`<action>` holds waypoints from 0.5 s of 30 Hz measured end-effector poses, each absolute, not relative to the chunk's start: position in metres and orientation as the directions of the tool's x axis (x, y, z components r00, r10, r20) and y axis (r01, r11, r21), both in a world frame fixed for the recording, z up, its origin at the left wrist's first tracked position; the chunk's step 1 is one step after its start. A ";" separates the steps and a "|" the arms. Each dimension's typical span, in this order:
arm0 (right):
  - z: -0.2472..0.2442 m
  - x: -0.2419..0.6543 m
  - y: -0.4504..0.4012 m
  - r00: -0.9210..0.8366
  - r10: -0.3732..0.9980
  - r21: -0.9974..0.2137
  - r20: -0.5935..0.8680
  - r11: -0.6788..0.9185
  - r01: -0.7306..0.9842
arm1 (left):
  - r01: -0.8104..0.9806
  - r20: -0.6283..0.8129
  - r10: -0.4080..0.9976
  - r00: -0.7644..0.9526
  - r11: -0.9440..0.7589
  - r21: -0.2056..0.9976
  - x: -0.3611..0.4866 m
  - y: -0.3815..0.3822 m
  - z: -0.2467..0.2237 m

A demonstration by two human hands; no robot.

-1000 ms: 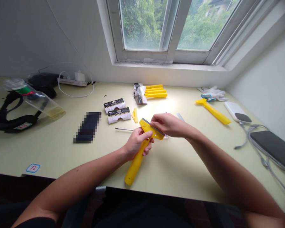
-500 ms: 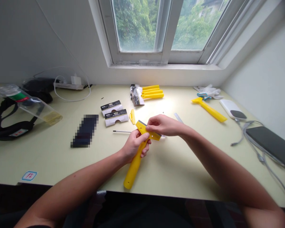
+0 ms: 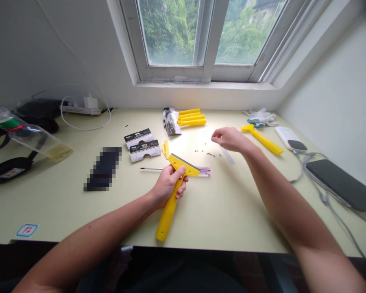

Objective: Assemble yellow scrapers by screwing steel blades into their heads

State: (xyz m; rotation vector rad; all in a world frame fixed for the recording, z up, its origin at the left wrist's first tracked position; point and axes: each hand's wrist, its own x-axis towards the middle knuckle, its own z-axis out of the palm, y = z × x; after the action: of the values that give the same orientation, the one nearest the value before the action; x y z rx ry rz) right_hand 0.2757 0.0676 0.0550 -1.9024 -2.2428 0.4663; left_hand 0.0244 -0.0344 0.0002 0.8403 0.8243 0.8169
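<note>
Yellow plastic scraper [image 3: 183, 165] clenched by its handle in the left hand [image 3: 167, 185], fingers closed around the grip, dark blade edge [image 3: 183, 160] facing away above the desk; right hand [image 3: 230, 139] open and empty, fingers loosely curled, hovering just beyond a scatter of small screws [image 3: 203, 149] on the pale green desk [image 3: 219, 211]; a careless sweep of that hand could send the screws rolling or off the desk, and a slip of the scraper could nick skin on the exposed edge; slim screwdriver [image 3: 154, 168] and pink-marked pens [image 3: 203, 171] lie beside the scraper head; two black-and-white packaging cards [image 3: 142, 144] sit nearby, their print too small to read; no brand legible on the scraper.
</note>
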 end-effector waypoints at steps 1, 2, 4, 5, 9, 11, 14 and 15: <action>0.053 0.289 0.073 -0.173 0.978 -0.305 -0.119 0.130 0.943 | -0.285 -0.279 0.857 0.433 0.424 0.860 0.024 -0.034 -0.001; 0.052 0.301 0.077 -0.182 0.969 -0.284 -0.166 0.130 0.950 | -0.296 -0.274 0.858 0.435 0.424 0.856 0.024 -0.034 -0.002; 0.049 0.316 0.081 -0.221 0.936 -0.270 -0.274 0.145 0.952 | -0.307 -0.269 0.854 0.446 0.428 0.850 0.024 -0.033 -0.004; 0.047 0.319 0.081 -0.238 0.921 -0.263 -0.309 0.157 0.952 | -0.308 -0.270 0.851 0.450 0.432 0.848 0.024 -0.033 -0.005; 0.038 0.309 0.082 -0.266 0.935 -0.270 -0.233 0.201 0.942 | -0.297 -0.276 0.847 0.454 0.436 0.850 0.024 -0.032 -0.006; 0.031 0.298 0.083 -0.267 0.954 -0.291 -0.137 0.219 0.931 | -0.293 -0.275 0.848 0.453 0.433 0.852 0.024 -0.032 -0.006; 0.018 0.283 0.086 -0.271 0.962 -0.302 -0.041 0.246 0.921 | -0.294 -0.274 0.845 0.459 0.436 0.851 0.024 -0.033 -0.005; 0.013 0.279 0.087 -0.272 0.962 -0.297 -0.017 0.255 0.920 | -0.295 -0.273 0.844 0.462 0.436 0.850 0.024 -0.033 -0.005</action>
State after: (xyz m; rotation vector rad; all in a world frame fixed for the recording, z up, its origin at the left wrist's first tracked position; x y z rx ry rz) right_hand 0.2789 0.0865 0.0133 -1.7828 -2.3503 0.3736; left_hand 0.0237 -0.0333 -0.0047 0.8233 0.7858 0.8070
